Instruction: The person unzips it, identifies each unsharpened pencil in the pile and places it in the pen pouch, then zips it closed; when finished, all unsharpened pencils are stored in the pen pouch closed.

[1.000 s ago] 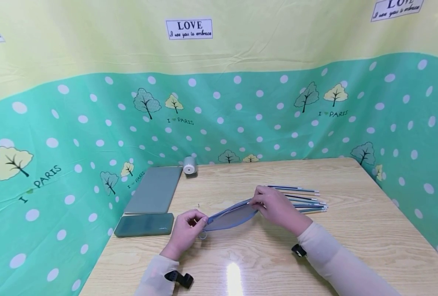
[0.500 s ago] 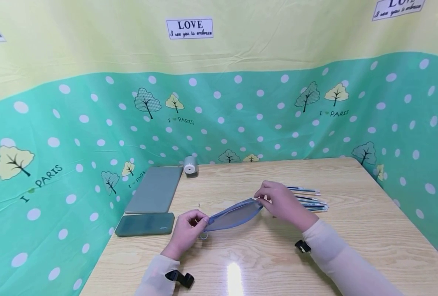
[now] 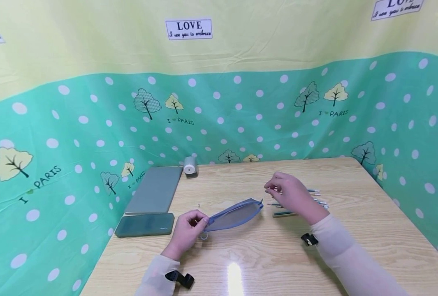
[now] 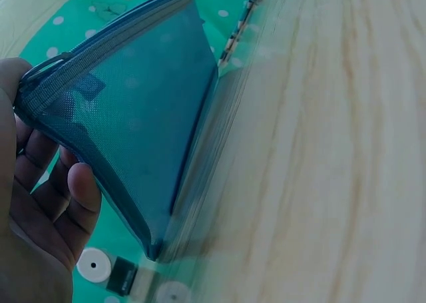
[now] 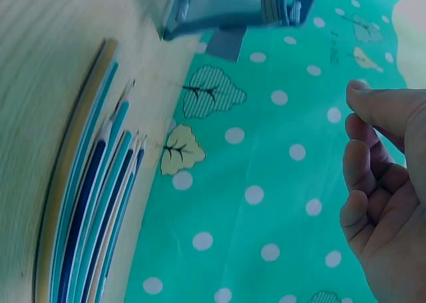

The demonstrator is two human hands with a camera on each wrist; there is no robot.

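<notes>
My left hand [image 3: 186, 230] pinches one end corner of a blue mesh zip pouch [image 3: 235, 216], held tilted above the table. In the left wrist view the pouch [image 4: 140, 110] shows its zipper along the upper edge, and the thumb and fingers of my hand [image 4: 46, 196] are at its corner. The right hand [image 3: 290, 195] hovers past the pouch's far end, apart from it, with nothing between its loosely bent fingers. Below it lie several pencils [image 5: 86, 196], partly hidden by that hand in the head view. The right wrist view shows them side by side, sharpened tips toward the pouch.
A grey flat notebook-like item [image 3: 155, 190] lies at the left, with a dark green case [image 3: 144, 225] in front of it. At the back left stands a small grey-white pencil sharpener [image 3: 190, 166]. A polka-dot cloth [image 3: 237, 119] surrounds the wooden table [image 3: 263, 263].
My right hand has let go of the pouch's far end and moved up and right, over the pencils. The left hand keeps its grip and stays put.
</notes>
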